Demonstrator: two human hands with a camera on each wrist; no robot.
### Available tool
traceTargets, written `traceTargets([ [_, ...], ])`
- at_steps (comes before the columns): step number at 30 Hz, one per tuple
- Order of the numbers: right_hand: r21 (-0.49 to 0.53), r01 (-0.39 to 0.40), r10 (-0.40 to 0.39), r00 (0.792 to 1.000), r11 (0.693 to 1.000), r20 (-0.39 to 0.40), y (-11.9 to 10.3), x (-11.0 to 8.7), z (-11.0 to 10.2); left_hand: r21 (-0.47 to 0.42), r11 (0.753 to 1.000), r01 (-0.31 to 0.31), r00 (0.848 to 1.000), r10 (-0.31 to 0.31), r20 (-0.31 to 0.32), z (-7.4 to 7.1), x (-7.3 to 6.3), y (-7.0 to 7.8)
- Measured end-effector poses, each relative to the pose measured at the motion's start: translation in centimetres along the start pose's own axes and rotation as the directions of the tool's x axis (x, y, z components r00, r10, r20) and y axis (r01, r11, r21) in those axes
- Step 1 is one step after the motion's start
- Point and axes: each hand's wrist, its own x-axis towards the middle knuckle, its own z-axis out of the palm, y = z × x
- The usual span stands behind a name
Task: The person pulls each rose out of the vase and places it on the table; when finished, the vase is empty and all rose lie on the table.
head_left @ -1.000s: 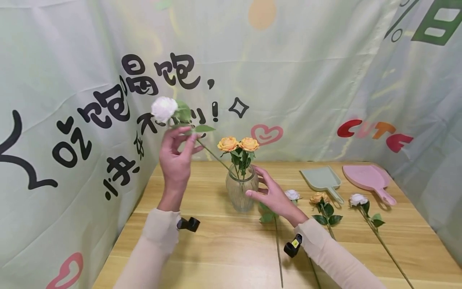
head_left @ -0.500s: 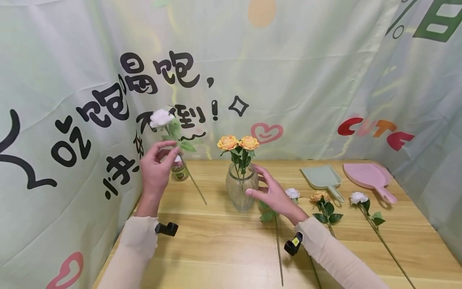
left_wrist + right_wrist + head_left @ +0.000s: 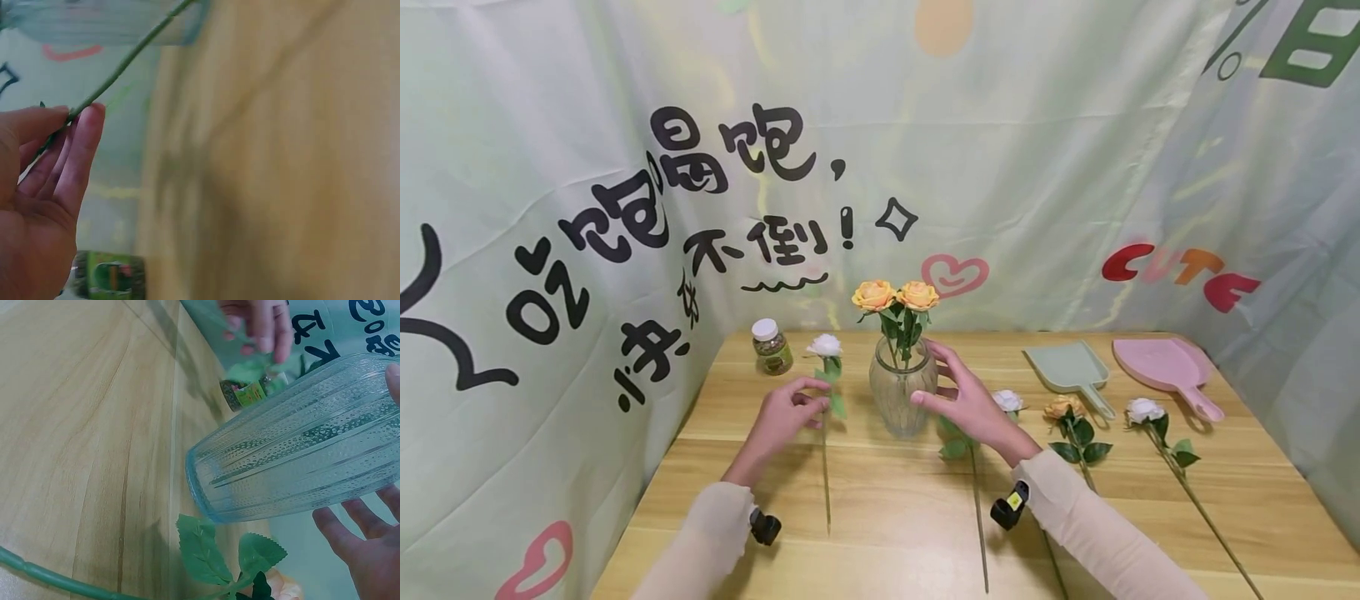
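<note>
In the head view my left hand (image 3: 790,412) pinches the stem of a white artificial rose (image 3: 826,347) just below its leaves, left of the vase. Thumb and fingertips meet on the green stem (image 3: 134,56) in the left wrist view, and its shadow falls on the wood some way off. My right hand (image 3: 966,404) holds the ribbed glass vase (image 3: 901,408) by its right side, thumb in front and fingers behind. Two yellow-orange roses (image 3: 895,297) stand in the vase, their stems seen through the glass.
A white-lidded jar (image 3: 772,348) stands at the back left. Right of the vase lie a white rose (image 3: 1007,402) partly behind my right hand, an orange rose (image 3: 1066,408) and another white rose (image 3: 1146,412). Behind them are a grey-green dustpan (image 3: 1067,368) and a pink one (image 3: 1165,367).
My left hand has brought the white rose away from the vase mouth, first left, then down low over the table. The jar has come into sight. My right hand stays on the vase.
</note>
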Motion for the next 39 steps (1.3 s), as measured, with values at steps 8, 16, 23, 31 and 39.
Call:
traceTargets([
  [8,0.008,-0.013,0.013,1.000,1.000,0.003,-0.1,0.1,-0.1,0.000,0.996,0.085,0.989,-0.085,0.124,2.7,-0.2,-2.1],
  [16,0.006,-0.011,0.011,1.000,1.000,0.002,0.1,0.1,-0.1,-0.005,0.997,0.074,0.983,-0.073,0.169,4.1,-0.1,-3.6],
  [23,0.008,-0.019,0.019,1.000,1.000,0.001,0.1,0.1,0.0,0.071,0.997,0.026,0.986,-0.037,0.160,4.7,-0.5,-3.6],
  [31,0.000,-0.007,0.007,1.000,1.000,-0.004,0.1,0.1,-0.1,0.107,0.994,-0.008,0.990,-0.007,0.143,4.8,-0.5,-3.2],
  [39,0.011,-0.015,0.015,1.000,1.000,-0.003,0.0,0.0,-0.1,0.081,0.997,0.003,0.999,-0.006,0.038,3.8,-0.3,-2.1],
])
